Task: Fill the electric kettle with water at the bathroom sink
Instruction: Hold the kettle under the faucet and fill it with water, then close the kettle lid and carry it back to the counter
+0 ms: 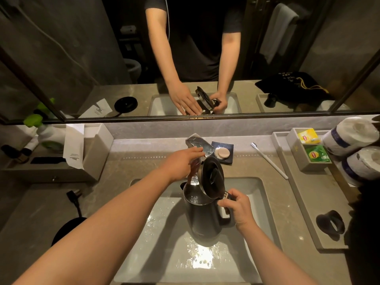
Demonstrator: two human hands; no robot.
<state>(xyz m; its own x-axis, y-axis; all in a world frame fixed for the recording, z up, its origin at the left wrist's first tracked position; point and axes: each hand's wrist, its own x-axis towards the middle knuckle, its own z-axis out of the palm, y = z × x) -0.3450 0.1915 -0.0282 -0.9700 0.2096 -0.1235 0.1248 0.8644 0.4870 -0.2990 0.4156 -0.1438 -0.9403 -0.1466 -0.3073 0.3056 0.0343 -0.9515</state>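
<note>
At frame centre, the left hand (181,161) gripped the tap (198,147), the right hand (239,209) clasped the filling kettle (202,219); shutting off likely followed.

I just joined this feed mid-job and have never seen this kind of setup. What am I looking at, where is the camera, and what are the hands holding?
There is no machine here: a person works with bare hands, and the one picture comes from a camera on their head, looking down at a bathroom sink. The mirror above repeats the scene.

The right hand has its grip on the handle of a dark electric kettle, held in the basin with its lid tipped open. The left hand rests on the faucet, and water runs into the kettle's mouth.

On the counter lie a toothbrush, a soap dish, tea bags in a tray, paper rolls, and the kettle's base at the left.
</note>
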